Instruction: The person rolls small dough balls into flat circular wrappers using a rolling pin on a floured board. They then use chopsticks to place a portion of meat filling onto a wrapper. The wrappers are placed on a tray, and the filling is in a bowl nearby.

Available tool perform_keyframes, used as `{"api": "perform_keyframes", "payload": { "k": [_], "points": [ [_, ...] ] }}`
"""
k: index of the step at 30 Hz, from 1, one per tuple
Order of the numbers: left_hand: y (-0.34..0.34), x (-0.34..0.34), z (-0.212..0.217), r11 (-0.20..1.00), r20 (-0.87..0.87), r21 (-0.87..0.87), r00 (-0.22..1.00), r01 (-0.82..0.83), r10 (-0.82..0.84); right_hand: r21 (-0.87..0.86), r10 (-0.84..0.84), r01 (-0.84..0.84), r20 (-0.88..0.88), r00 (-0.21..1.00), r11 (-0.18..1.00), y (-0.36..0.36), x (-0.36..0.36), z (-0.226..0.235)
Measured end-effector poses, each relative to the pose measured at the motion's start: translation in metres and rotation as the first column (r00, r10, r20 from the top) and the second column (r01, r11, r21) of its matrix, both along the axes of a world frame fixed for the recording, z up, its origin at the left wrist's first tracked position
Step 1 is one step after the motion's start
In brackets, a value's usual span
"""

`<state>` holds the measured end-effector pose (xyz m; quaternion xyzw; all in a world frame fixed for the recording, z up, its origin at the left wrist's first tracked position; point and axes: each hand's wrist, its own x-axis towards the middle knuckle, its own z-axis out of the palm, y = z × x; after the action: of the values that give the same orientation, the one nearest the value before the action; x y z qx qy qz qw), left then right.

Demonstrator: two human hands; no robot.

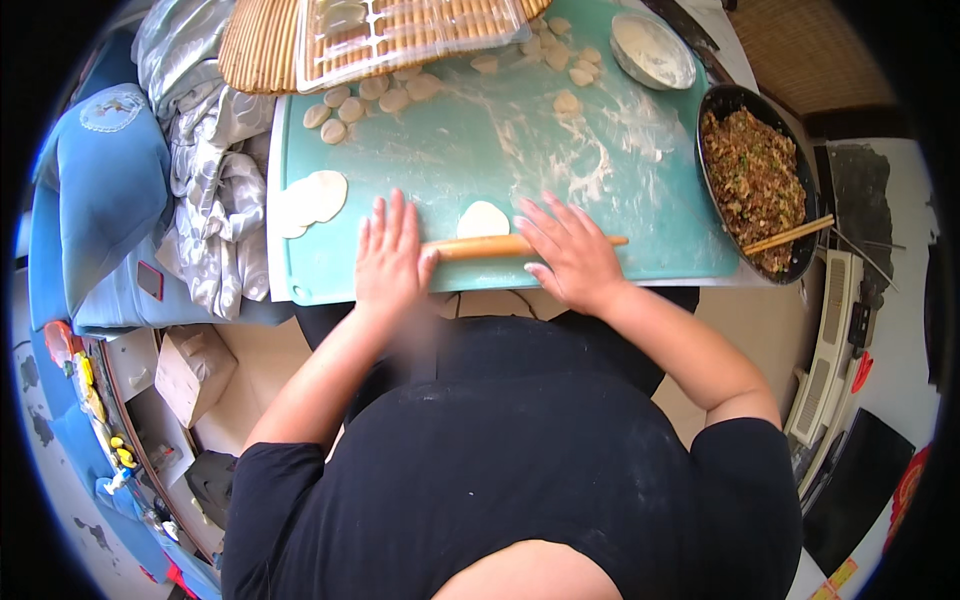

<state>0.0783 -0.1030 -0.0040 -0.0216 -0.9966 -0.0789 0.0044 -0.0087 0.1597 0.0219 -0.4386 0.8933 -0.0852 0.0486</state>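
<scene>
My left hand [390, 255] lay flat, fingers spread, on the left end of the wooden rolling pin [500, 245], and my right hand [570, 255] pressed flat on its right part, so neither grip was closed around anything; both palms simply bore down on the pin. The pin lay crosswise near the front edge of the green mat [450, 150] on the table, with its right tip poking out past my right hand. Just behind it, between my hands, sat a round dough wrapper [483, 218], its near edge under the pin.

To the left on the mat lay a few finished flat wrappers [312, 198], overlapping. Farther back, small dough pieces [345, 108] were scattered in a loose row, more of them near a floured metal bowl [652, 50]. A dark pan of chopped filling [755, 180] stood at the right edge, with chopsticks [790, 235] resting in it. A clear plastic tray [400, 35] sat on a woven bamboo mat [260, 45] at the back left.
</scene>
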Motion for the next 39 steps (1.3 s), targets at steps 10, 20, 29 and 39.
{"api": "perform_keyframes", "payload": {
  "k": [10,20,29,39],
  "points": [
    [0.003,-0.007,0.013,0.999,-0.042,-0.043,0.999,-0.005,0.003,-0.01,-0.013,0.013,0.028,1.0,1.0,0.008,-0.008,-0.004],
    [0.005,-0.039,0.011,0.997,-0.086,-0.005,0.993,-0.082,0.081,-0.037,-0.074,0.072,-0.067,0.995,0.997,0.004,-0.047,-0.014],
    [-0.009,-0.064,-0.005,0.989,-0.202,0.019,0.968,-0.149,0.15,-0.08,-0.164,0.154,-0.126,0.978,0.985,-0.013,-0.071,-0.007],
    [-0.003,-0.056,0.001,0.998,-0.191,0.032,0.98,-0.053,0.058,-0.044,-0.066,0.065,-0.021,0.998,0.997,0.002,-0.048,-0.002]
  ]
}}
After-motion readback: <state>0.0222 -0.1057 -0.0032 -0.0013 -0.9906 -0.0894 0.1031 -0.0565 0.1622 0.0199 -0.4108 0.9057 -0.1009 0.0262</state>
